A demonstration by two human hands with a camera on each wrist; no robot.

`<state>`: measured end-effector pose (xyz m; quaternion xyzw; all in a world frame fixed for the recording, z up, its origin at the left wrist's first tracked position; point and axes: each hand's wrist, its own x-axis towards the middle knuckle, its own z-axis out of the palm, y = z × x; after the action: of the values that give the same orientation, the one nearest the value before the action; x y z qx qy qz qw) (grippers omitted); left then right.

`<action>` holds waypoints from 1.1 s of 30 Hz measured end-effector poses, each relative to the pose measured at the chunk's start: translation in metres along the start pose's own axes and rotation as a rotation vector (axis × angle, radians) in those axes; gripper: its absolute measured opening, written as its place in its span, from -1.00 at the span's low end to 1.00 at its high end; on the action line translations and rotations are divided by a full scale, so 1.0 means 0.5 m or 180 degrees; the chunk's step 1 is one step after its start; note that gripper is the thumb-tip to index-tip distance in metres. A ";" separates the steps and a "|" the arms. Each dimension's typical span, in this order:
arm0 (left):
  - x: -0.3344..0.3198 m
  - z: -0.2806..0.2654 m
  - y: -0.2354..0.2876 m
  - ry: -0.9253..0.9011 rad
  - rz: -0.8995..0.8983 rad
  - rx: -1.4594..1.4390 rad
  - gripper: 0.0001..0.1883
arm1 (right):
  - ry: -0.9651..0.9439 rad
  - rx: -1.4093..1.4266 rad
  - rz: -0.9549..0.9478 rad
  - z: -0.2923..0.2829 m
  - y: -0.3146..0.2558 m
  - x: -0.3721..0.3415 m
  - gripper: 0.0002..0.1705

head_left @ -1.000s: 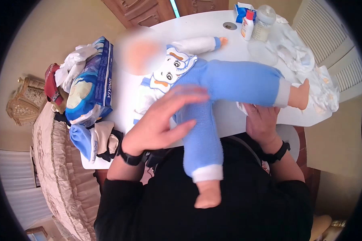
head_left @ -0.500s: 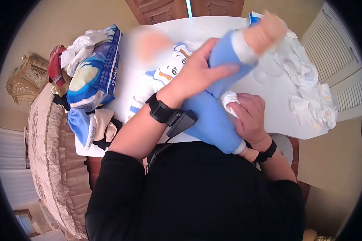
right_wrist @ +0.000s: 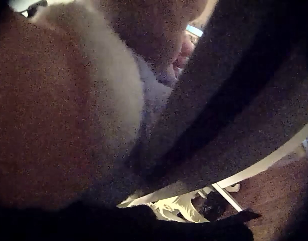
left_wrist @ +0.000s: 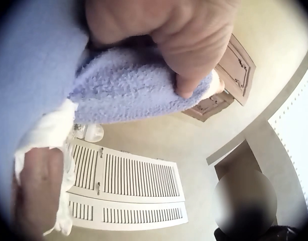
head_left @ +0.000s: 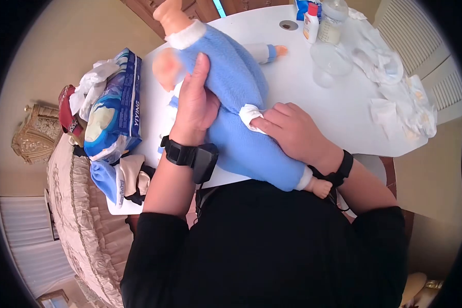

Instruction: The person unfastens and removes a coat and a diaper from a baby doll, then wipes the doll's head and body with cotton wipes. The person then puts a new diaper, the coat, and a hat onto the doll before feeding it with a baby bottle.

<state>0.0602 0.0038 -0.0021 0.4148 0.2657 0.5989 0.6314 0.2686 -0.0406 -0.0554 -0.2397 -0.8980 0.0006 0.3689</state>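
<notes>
Blue plush-suited baby doll [head_left: 236,77] with white cuffs, in the head view, across the near middle of the smooth white table [head_left: 292,79]. Lies with one leg raised over the torso toward the far left, other leg aslant at the near edge, bare foot beside a black wristband [head_left: 345,167]. Around the raised leg, the left hand [head_left: 195,110], thumb against the plush, other fingers hidden behind. Between the legs, the right hand [head_left: 300,133], fingers pinching a soft, crumpled white wipe [head_left: 250,116] against the suit. Along the left edge, a glossy blue printed plastic pack [head_left: 119,115]; at the near left corner, a light blue cloth garment [head_left: 103,177] and a beige one [head_left: 130,172]. Toward the far edge, a white plastic bottle with red cap [head_left: 311,26] and a clear feeding bottle [head_left: 332,28]; along the right edge, crumpled white nappies [head_left: 405,108].

In the left wrist view, nubby blue leg held under the left hand, one fingertip pressed into the fabric; white wipe over a right-hand finger at lower left. Beyond, white louvred doors [left_wrist: 129,173].

In the right wrist view, dim, grainy close-up; cannot tell the fingers' state there.
</notes>
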 end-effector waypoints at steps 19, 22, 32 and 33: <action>0.002 -0.003 -0.007 0.0189 -0.0022 -0.0022 -0.50 | -0.1124 0.0053 -0.0106 -0.031 0.015 -0.027 -0.77; 0.002 0.003 -0.006 0.0202 0.0064 -0.0041 -0.48 | -0.1068 -0.0049 0.0036 -0.039 0.009 -0.017 -0.77; -0.014 0.026 -0.011 -0.0050 0.0009 0.0102 -0.50 | -0.1141 0.0080 -0.0081 -0.034 0.006 0.002 -0.79; -0.017 0.031 -0.012 -0.0095 -0.0015 0.0063 -0.50 | -0.1158 0.0038 -0.0035 -0.036 0.006 -0.008 -0.79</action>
<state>0.0752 -0.0072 -0.0003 0.4294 0.2631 0.5885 0.6325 0.2845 -0.0428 -0.0454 -0.2285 -0.9512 0.0472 0.2019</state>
